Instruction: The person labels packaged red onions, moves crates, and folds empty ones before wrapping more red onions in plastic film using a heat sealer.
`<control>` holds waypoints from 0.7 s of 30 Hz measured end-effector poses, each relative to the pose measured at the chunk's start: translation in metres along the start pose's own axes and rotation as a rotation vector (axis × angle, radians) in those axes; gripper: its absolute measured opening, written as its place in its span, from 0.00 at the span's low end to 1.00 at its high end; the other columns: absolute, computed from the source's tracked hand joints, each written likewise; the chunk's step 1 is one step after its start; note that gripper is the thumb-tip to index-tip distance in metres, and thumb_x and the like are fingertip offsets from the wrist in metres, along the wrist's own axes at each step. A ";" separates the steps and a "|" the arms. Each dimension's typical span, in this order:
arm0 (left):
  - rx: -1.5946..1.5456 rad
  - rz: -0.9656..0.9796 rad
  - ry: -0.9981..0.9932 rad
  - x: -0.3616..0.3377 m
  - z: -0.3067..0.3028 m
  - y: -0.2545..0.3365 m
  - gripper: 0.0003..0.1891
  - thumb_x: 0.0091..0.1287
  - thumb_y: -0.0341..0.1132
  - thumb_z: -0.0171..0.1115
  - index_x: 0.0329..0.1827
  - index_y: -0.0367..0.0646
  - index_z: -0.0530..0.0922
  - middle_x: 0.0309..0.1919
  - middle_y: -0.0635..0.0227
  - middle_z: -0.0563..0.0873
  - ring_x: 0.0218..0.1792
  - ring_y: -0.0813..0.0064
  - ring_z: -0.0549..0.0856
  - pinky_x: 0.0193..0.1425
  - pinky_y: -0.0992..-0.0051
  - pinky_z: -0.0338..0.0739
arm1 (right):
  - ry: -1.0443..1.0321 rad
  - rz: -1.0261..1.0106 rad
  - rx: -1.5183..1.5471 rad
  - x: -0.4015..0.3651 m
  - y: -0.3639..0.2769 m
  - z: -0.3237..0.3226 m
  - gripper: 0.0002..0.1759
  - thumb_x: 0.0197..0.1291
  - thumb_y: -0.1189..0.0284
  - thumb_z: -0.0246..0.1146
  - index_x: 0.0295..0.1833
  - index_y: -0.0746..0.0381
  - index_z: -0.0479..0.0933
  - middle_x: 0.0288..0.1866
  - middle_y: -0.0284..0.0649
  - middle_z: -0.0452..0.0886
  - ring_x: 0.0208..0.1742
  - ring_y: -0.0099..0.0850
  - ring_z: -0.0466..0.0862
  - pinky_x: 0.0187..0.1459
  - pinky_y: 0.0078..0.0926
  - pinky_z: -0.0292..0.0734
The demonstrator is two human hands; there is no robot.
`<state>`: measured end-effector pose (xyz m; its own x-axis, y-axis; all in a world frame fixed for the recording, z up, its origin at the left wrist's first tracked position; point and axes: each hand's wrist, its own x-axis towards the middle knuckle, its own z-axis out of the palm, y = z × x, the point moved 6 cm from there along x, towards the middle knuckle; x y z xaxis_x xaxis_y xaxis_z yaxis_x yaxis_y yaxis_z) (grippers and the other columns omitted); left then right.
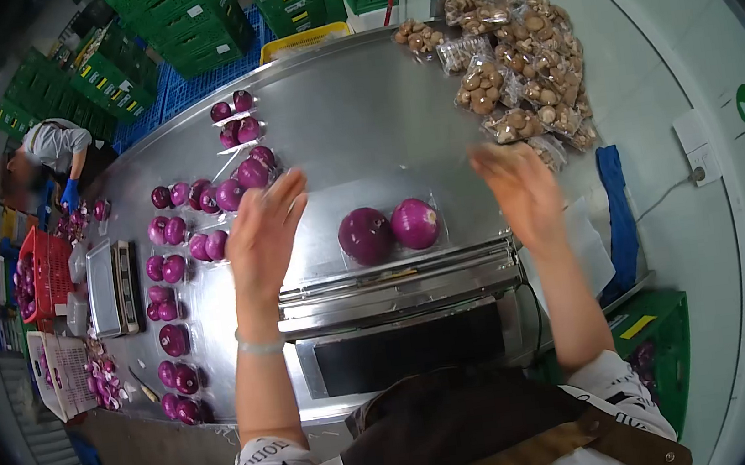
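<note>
Two large purple onions (pixel 366 237) sit side by side in front of me, with clear film showing around them, on the steel wrapping machine's near edge (pixel 397 287). To their left, my left hand (pixel 264 236) is raised with its fingers stretched out and nothing in it. It partly covers a group of wrapped onions (pixel 252 173) behind it. On the other side, my right hand (pixel 522 192) is also held up, fingers extended and slightly blurred, holding nothing. Neither hand touches the two onions.
Bagged mushrooms (pixel 536 58) are heaped at the back right. Packed onion pairs (pixel 173 340) line the table's left side, near a scale (pixel 112 288) and a knife (pixel 144 387). A co-worker with blue gloves (pixel 70 195) bends at far left. Green crates (pixel 183 24) stand behind.
</note>
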<state>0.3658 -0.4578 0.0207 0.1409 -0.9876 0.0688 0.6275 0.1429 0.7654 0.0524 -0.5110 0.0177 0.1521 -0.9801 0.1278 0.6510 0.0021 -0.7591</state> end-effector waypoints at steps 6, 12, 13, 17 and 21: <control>1.232 -0.240 -0.002 0.046 -0.099 -0.139 0.12 0.73 0.41 0.51 0.44 0.39 0.68 0.40 0.51 0.83 0.42 0.61 0.83 0.50 0.66 0.74 | -0.157 0.188 -1.226 0.057 0.151 -0.081 0.15 0.69 0.63 0.53 0.40 0.67 0.69 0.38 0.51 0.82 0.41 0.45 0.82 0.44 0.36 0.74; 0.677 -0.702 -0.062 0.022 -0.073 -0.128 0.22 0.68 0.40 0.62 0.59 0.36 0.70 0.45 0.58 0.82 0.46 0.75 0.81 0.51 0.77 0.76 | -0.394 0.449 -1.170 0.031 0.146 -0.054 0.21 0.66 0.56 0.56 0.46 0.65 0.78 0.37 0.48 0.83 0.42 0.42 0.82 0.46 0.34 0.74; 0.564 -0.760 -0.089 0.016 -0.070 -0.127 0.25 0.68 0.41 0.63 0.61 0.34 0.70 0.47 0.58 0.82 0.49 0.75 0.80 0.53 0.76 0.75 | -0.420 0.482 -1.141 0.028 0.143 -0.051 0.22 0.66 0.56 0.56 0.48 0.65 0.78 0.38 0.48 0.83 0.42 0.42 0.82 0.47 0.34 0.74; 0.817 -0.677 -0.232 -0.002 -0.072 -0.121 0.28 0.68 0.52 0.59 0.56 0.33 0.77 0.48 0.57 0.83 0.51 0.69 0.80 0.58 0.72 0.73 | -0.479 0.233 -1.190 0.008 0.137 -0.054 0.25 0.65 0.53 0.57 0.50 0.65 0.78 0.40 0.48 0.84 0.45 0.39 0.82 0.49 0.31 0.73; 1.068 -0.585 -0.183 -0.019 -0.070 -0.118 0.33 0.70 0.59 0.50 0.52 0.30 0.79 0.45 0.56 0.84 0.48 0.69 0.81 0.59 0.71 0.72 | -0.292 0.362 -1.114 -0.010 0.125 -0.051 0.30 0.67 0.47 0.51 0.44 0.67 0.78 0.35 0.47 0.83 0.40 0.37 0.81 0.48 0.31 0.73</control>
<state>0.3421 -0.4518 -0.1158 -0.1146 -0.8919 -0.4375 -0.3928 -0.3638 0.8446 0.0944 -0.5112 -0.1104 0.4489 -0.8760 -0.1761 -0.4406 -0.0456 -0.8966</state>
